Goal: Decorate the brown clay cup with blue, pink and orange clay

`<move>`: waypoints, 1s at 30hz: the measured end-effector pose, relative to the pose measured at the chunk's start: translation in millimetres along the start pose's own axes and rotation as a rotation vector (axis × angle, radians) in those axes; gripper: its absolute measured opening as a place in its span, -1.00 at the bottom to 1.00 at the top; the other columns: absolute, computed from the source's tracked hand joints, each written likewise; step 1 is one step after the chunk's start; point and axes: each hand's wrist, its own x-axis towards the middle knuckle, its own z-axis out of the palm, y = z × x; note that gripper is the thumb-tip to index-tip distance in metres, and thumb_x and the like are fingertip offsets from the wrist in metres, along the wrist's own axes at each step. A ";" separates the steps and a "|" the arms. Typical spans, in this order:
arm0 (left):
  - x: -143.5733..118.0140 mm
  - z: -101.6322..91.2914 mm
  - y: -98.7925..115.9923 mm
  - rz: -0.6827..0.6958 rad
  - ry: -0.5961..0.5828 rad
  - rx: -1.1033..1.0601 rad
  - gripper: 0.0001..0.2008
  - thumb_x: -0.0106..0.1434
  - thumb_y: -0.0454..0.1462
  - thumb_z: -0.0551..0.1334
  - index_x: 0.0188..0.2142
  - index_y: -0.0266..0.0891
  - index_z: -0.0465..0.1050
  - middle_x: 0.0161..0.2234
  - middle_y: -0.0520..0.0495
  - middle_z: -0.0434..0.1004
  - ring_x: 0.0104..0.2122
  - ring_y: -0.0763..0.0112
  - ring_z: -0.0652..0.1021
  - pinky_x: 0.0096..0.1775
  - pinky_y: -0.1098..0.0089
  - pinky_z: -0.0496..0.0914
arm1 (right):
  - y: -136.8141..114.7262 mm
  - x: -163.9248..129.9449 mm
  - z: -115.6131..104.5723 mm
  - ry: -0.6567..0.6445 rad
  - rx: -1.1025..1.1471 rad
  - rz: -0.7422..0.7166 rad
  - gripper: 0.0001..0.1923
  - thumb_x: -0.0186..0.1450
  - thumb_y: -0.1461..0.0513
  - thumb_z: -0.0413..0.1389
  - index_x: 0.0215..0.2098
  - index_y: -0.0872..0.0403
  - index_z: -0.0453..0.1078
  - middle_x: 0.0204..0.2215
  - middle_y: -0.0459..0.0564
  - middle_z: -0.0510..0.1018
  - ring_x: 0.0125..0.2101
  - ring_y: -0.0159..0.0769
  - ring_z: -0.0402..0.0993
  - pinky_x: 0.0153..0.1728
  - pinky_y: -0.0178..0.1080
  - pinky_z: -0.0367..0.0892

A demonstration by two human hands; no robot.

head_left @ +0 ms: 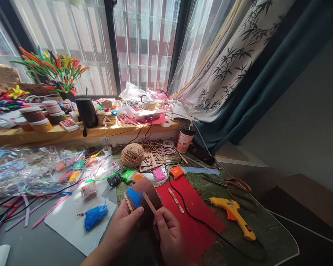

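My left hand (124, 228) grips a small craft piece (141, 195) covered in brown clay with a blue patch, its thumb pressed on the front. A row of wooden stick ends shows along its left edge. My right hand (169, 232) holds a thin wooden stick (149, 203) whose upper end lies against the brown clay. Both hands hover over the near edge of a red sheet (194, 218), where another wooden stick (175, 200) lies loose.
A yellow glue gun (234, 214) and scissors (233, 183) lie right of the sheet. Clay packets, a blue bag (96, 216), a twine ball (132, 154) and a paper cup (185, 139) stand ahead. Plastic bags crowd the left; a black cable (199, 221) crosses the sheet.
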 end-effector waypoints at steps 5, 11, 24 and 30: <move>-1.5 -1.7 1.1 0.022 -0.050 -0.003 -0.41 -0.03 -0.09 0.69 -0.05 -0.21 0.64 -0.15 -0.19 0.81 -0.05 -0.11 0.75 0.03 0.08 0.60 | -2.8 -0.4 1.0 -0.001 -0.008 -0.024 -0.33 0.29 -0.34 0.26 -0.51 0.00 0.26 -0.63 -0.27 0.15 -0.60 -0.43 -0.02 -0.59 -0.33 -0.06; -0.5 -2.5 -3.5 0.016 0.023 0.037 -0.47 0.13 -0.02 0.61 0.00 -0.23 0.65 -0.15 -0.19 0.81 -0.05 -0.06 0.75 0.02 0.13 0.60 | -5.5 -1.5 1.1 -0.027 -0.017 -0.025 -0.33 0.29 -0.36 0.24 -0.50 -0.02 0.24 -0.67 -0.30 0.12 -0.64 -0.44 -0.05 -0.61 -0.33 -0.08; 1.4 -7.0 -5.9 0.045 -0.009 0.113 -0.40 0.02 -0.10 0.68 0.00 -0.19 0.59 -0.24 -0.09 0.80 -0.16 0.05 0.75 -0.05 0.21 0.59 | 7.0 -1.6 -6.7 -0.048 -0.034 -0.041 -0.37 0.36 -0.32 0.20 -0.49 -0.01 0.29 -0.64 -0.27 0.14 -0.62 -0.42 -0.03 -0.61 -0.32 -0.08; -2.0 -1.2 1.3 0.123 0.034 0.342 -0.53 0.11 -0.01 0.61 -0.14 -0.18 0.57 -0.29 -0.06 0.76 -0.23 0.12 0.70 -0.15 0.29 0.54 | 6.8 -2.9 -4.4 -0.092 -0.031 -0.031 -0.38 0.39 -0.29 0.19 -0.49 -0.01 0.26 -0.67 -0.28 0.17 -0.65 -0.44 -0.04 -0.61 -0.33 -0.09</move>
